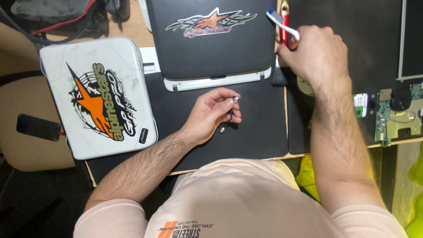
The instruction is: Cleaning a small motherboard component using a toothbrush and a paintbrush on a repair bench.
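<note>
My left hand (214, 113) rests on a black mat (260, 132) and pinches a small dark part with thin wires and metal ends (232, 110) between thumb and fingers. My right hand (318, 52) is raised farther back on the right and holds a white toothbrush with a blue head (278, 20); a red-handled tool (284, 31) lies just beside its fingers. Whether that tool is in the hand I cannot tell. A closed black laptop with a star sticker (211, 39) lies beyond my left hand.
A white laptop lid with an orange star sticker (99, 94) lies at the left. A green circuit board with a black fan (396, 110) sits at the right, beside a small green and white board (360, 105). A phone (38, 127) rests on a beige chair.
</note>
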